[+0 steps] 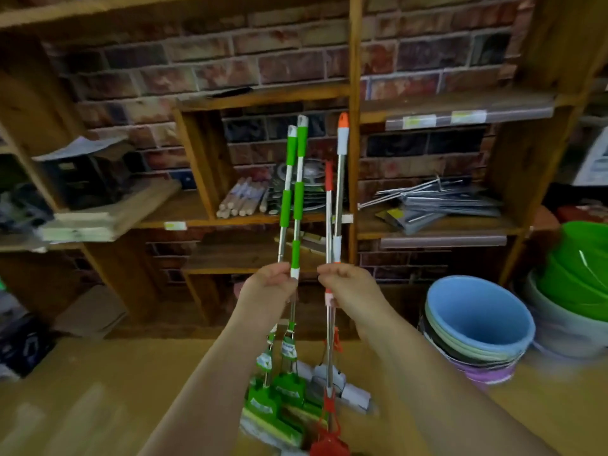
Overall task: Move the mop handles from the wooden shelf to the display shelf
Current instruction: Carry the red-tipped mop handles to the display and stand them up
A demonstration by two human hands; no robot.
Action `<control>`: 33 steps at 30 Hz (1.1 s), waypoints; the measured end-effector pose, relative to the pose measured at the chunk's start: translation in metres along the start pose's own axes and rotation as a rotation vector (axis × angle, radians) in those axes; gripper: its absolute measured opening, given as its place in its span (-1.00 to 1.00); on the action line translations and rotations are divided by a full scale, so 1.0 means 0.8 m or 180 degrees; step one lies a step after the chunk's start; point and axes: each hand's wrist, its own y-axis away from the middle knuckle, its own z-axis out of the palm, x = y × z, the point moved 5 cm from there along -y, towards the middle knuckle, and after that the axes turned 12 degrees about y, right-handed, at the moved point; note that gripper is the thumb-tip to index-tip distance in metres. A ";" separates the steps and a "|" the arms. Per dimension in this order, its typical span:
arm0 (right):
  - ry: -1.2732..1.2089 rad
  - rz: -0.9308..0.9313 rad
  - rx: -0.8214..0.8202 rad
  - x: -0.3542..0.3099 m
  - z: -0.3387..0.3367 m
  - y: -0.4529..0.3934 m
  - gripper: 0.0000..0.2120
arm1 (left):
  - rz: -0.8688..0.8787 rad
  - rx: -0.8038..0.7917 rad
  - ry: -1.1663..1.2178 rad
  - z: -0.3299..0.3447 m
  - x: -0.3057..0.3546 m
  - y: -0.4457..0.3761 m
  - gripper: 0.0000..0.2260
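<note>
In both fists, mop handles (pixel 297 205).

Red mop head (pixel 330 445) cut by bottom edge; floor (pixel 82 399) blurred.

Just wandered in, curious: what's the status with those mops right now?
Left hand shut on two green mops. Right hand shut on two orange mops. All upright, before the wooden shelf. Stacked buckets at right.

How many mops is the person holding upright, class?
4: two green mops side by side in the left hand, two orange mops in the right hand.
</note>
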 end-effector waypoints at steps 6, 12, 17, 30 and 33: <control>-0.0001 0.0297 0.0449 -0.018 -0.004 -0.100 -0.80 | -0.0064 -0.0428 -0.0173 0.013 0.023 -0.139 -0.67; -0.0156 0.0370 0.0483 -0.003 -0.041 -0.180 -0.79 | -0.0112 -0.0783 -0.0164 0.082 0.019 -0.219 -0.73; 0.0021 0.0277 0.0380 0.007 -0.083 -0.263 -0.84 | -0.0263 -0.0566 -0.0248 0.144 0.004 -0.298 -0.68; 0.0258 -0.0067 0.0196 -0.029 -0.088 -0.433 -0.80 | -0.0149 -0.0655 -0.1087 0.218 -0.012 -0.556 -0.70; 0.0234 -0.0080 0.0203 -0.025 -0.075 -0.452 -0.85 | -0.0157 -0.0627 -0.1018 0.216 -0.022 -0.599 -0.72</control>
